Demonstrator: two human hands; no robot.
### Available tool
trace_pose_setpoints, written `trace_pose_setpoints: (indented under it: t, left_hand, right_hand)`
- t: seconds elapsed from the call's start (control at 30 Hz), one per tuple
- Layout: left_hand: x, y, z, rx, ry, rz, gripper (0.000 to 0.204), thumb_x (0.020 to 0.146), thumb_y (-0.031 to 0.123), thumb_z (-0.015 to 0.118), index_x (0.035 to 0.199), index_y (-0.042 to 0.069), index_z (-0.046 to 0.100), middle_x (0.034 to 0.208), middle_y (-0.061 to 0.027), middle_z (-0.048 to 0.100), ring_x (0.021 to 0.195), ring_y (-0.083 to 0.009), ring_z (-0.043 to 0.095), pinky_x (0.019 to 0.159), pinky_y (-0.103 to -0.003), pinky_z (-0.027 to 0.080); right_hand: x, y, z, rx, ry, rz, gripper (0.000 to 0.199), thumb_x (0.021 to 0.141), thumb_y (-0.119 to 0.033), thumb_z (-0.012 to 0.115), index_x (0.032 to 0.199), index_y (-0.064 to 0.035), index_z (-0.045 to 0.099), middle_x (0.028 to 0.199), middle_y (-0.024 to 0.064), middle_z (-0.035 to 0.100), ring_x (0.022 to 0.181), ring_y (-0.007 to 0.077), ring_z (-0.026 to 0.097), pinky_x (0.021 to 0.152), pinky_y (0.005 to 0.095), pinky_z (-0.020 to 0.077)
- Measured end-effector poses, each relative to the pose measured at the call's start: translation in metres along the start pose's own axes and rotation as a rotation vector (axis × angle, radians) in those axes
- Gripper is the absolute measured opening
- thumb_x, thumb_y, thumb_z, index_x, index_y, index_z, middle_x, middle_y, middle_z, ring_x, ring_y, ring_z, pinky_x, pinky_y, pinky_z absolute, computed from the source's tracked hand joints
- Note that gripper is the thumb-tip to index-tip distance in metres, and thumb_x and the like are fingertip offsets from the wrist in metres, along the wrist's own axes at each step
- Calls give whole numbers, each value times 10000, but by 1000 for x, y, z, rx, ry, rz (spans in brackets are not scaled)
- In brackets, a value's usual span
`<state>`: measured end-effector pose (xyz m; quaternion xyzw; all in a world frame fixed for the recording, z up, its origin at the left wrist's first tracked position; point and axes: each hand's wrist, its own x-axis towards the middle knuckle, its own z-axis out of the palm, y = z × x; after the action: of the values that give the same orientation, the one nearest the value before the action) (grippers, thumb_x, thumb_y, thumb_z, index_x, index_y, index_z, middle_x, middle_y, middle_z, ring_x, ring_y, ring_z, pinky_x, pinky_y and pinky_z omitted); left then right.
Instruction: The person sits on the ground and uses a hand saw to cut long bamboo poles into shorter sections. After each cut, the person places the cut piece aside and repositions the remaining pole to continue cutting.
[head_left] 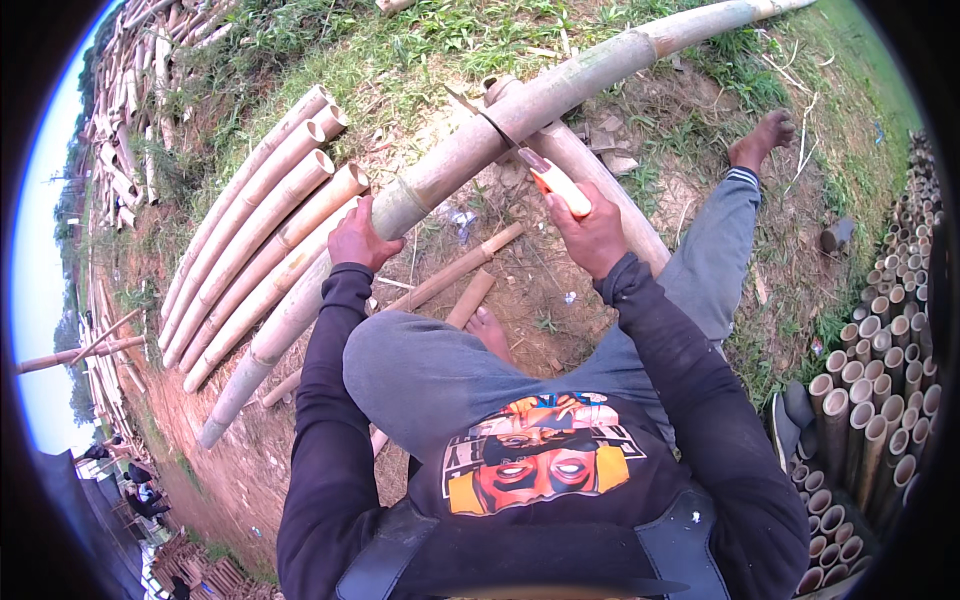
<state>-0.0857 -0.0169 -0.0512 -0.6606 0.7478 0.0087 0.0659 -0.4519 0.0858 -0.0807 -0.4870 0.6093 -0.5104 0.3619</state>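
A long, thick bamboo pole slants from the lower left up to the far right. My left hand is closed over it, just left of a node ring. In my right hand is the orange and white handle of a hand saw. The saw's dark, narrow blade lies across the pole, right of my left hand; I cannot tell how deep it sits. Beneath the pole, near the blade, another bamboo length runs crosswise and props it.
Several cut bamboo lengths lie side by side at the left. Many upright bamboo tubes are packed at the right. Short bamboo pieces lie by my bare foot; my other foot is stretched out on the grass.
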Motion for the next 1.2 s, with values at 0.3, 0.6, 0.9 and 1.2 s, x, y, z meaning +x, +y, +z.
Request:
trace_pose_setpoints:
  t: [0.3,0.6,0.9,1.2]
  left_hand:
    - [-2,-5,11,-4,12,-1,1059,642,506,943,1520,85,525,1363,-159,689,1209,-336,702,1011,-459,569]
    - [-4,-5,24,-49,62,12,989,628,465,947,1469,132,546,1240,-155,712,1142,-355,709,962,-479,575]
    - [-4,-9,42,-99,74,14,979,632,432,947,1467,95,561,1267,-179,706,1175,-363,688,1000,-481,560]
    - [-5,-9,42,-133,35,12,1009,638,452,945,1491,91,545,1291,-186,700,1190,-361,689,1006,-476,563]
  right_hand:
    - [-58,-7,-34,-44,67,-55,136,981,-102,780,1028,-22,681,758,75,685,664,130,670,622,313,536]
    - [-22,-11,-15,-75,20,-38,243,993,-249,784,1023,-34,674,768,132,705,652,251,706,608,385,537]
    - [-33,-9,-18,-125,-30,-94,225,966,-209,806,1029,-37,675,729,144,681,668,352,711,625,399,564]
    - [-50,-4,-36,-34,-29,-60,244,969,-204,806,1058,-20,673,745,127,681,629,246,698,592,376,530]
